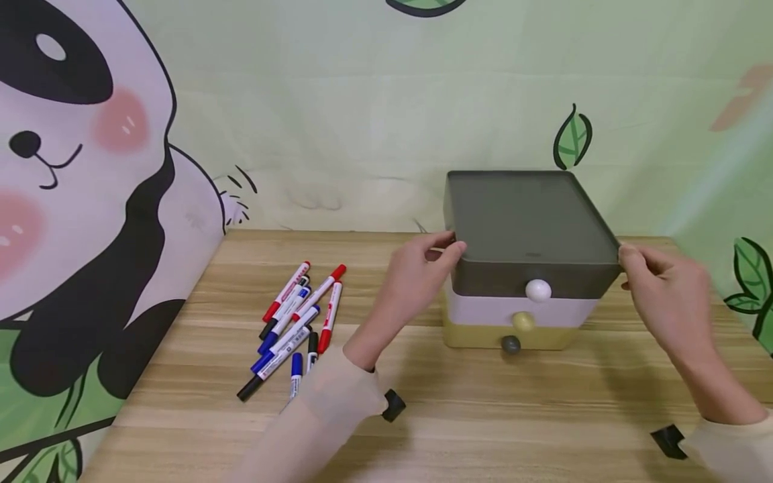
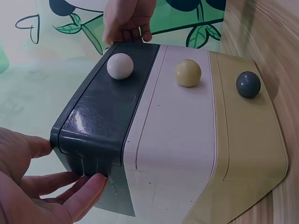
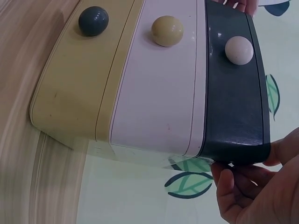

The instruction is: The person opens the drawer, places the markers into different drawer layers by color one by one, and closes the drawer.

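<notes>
A three-tier desktop drawer box stands on the table in the head view. Its dark grey top drawer unit (image 1: 531, 215) has a white knob (image 1: 538, 290). Below are a pale pink drawer unit (image 1: 483, 310) with a yellow knob (image 2: 188, 73) and a yellow drawer unit (image 1: 471, 337) with a dark grey knob (image 3: 93, 21). My left hand (image 1: 419, 268) grips the grey unit's left front corner, thumb at the top edge and fingers against the side. At the opposite corner, my right hand (image 1: 673, 292) pinches the same unit, its thumb at the rim and fingers curled below.
Several whiteboard markers (image 1: 329, 315) with red, blue and black caps lie in a loose pile on the wooden table (image 1: 495, 416), left of the box. Behind the table hangs a green backdrop (image 1: 338, 121) with a printed panda (image 1: 145, 221) and leaves.
</notes>
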